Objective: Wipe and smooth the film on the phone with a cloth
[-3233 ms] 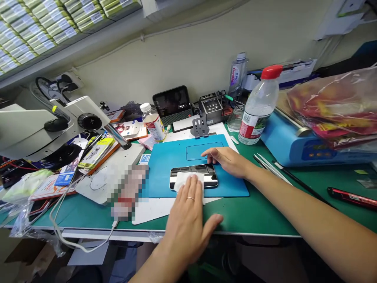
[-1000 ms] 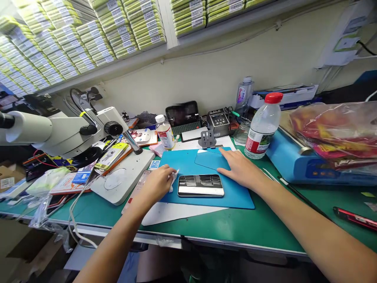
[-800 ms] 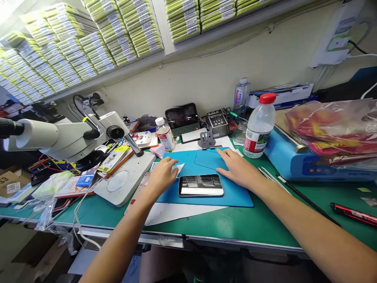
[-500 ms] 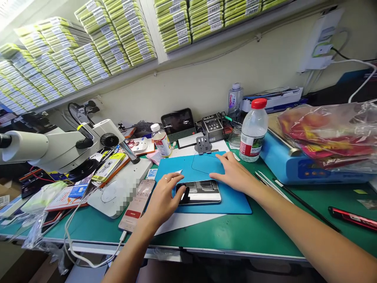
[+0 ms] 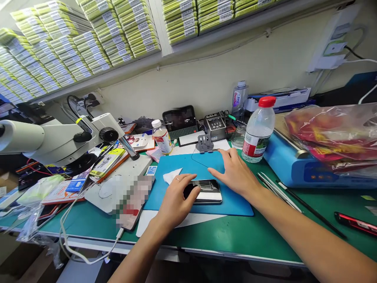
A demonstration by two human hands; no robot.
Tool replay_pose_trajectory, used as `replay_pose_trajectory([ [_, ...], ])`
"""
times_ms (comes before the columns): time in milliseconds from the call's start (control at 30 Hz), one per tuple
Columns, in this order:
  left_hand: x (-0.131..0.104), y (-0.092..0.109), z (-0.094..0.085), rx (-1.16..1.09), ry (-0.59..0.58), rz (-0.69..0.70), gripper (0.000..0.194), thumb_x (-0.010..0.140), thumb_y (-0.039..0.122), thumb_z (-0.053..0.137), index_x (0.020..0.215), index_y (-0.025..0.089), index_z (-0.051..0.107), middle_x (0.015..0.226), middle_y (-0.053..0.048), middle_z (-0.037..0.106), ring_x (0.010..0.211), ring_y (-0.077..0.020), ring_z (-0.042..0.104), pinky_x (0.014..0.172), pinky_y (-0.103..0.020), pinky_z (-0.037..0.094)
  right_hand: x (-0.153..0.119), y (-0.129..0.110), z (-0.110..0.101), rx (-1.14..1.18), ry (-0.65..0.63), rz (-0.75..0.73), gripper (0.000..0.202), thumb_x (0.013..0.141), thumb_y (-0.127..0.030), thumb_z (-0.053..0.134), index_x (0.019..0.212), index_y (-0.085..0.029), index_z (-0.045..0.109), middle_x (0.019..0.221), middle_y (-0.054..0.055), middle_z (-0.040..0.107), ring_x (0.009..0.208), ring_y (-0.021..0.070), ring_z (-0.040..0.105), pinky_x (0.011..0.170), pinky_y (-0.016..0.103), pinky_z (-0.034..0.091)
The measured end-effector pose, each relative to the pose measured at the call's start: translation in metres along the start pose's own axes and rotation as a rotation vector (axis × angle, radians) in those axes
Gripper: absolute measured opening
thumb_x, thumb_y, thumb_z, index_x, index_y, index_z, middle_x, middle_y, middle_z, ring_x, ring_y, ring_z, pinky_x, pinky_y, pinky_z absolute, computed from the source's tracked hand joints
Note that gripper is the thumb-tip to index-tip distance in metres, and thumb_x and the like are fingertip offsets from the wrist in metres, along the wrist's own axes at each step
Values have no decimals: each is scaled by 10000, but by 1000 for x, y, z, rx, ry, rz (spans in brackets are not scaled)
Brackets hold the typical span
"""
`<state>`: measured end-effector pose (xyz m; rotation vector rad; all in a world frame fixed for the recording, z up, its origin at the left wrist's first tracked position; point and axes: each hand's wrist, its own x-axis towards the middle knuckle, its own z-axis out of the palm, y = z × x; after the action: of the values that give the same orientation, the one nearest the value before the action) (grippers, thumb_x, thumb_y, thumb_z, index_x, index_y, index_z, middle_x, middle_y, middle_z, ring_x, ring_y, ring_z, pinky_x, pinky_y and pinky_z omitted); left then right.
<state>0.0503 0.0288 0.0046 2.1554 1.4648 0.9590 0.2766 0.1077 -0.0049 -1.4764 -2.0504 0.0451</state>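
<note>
A smartphone with a dark, glossy, reflective face lies on the blue mat. My left hand covers its left end, thumb and index finger apart, the other fingers curled and partly hidden. Beyond the phone's right end, my right hand hovers with thumb and index finger spread. A thin dark wire bows out from its thumb tip and curves back toward the index finger; where it is gripped is hidden. Left of the phone, a folded white tissue lies on the mat.
A second phone on a white cable lies left of the mat. The microscope stands at the left. Water bottle, blue machine, white sticks and a black rod are at the right. A grey slotted stand is behind.
My left hand has shifted right over the phone, and the tissue shows more fully. My right hand has risen slightly with the wire, whose loop has moved toward the back. The view has shifted a little.
</note>
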Motion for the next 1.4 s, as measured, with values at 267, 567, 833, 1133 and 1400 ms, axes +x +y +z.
replay_pose_trajectory([
  [267, 35, 9, 11, -230, -126, -130, 653, 1032, 527, 513, 1570, 174, 403, 1557, -175, 516, 1353, -333, 565, 1037, -503, 540, -1, -5, -10, 326, -16, -63, 742, 954, -711, 477, 1532, -247, 495, 1101, 116, 659, 998, 320, 693, 883, 480, 591],
  [567, 48, 11, 14, -566, -77, 7, 808, 961, 576, 667, 1612, 224, 344, 1644, -122, 429, 1493, -328, 439, 1183, -470, 429, -5, -9, -8, 562, -151, -255, 841, 970, -773, 316, 1640, -264, 324, 1418, 154, 641, 1238, 327, 651, 1053, 497, 522],
  [833, 54, 18, 13, -703, -28, 24, 615, 921, 458, 748, 1438, 181, 561, 1420, -116, 643, 1325, -293, 601, 1142, -433, 450, -4, -11, -6, 544, -197, -320, 776, 1020, -696, 302, 1674, -285, 240, 1464, 154, 599, 1291, 309, 611, 1106, 513, 481],
  [1133, 46, -2, -12, -276, 132, 115, 653, 896, 459, 758, 1479, 239, 565, 1380, -103, 637, 1294, -286, 604, 1120, -447, 457, -1, 0, 0, 603, -193, -382, 842, 962, -787, 257, 1670, -330, 252, 1502, 142, 552, 1387, 344, 531, 1161, 569, 414],
  [1400, 24, -21, -51, 344, -20, 153, 559, 975, 429, 683, 1491, 241, 579, 1411, -147, 627, 1277, -345, 611, 1088, -531, 484, 1, 7, 2, 635, -142, -225, 941, 912, -851, 243, 1653, -274, 309, 1473, 167, 569, 1330, 361, 557, 1135, 584, 427],
])
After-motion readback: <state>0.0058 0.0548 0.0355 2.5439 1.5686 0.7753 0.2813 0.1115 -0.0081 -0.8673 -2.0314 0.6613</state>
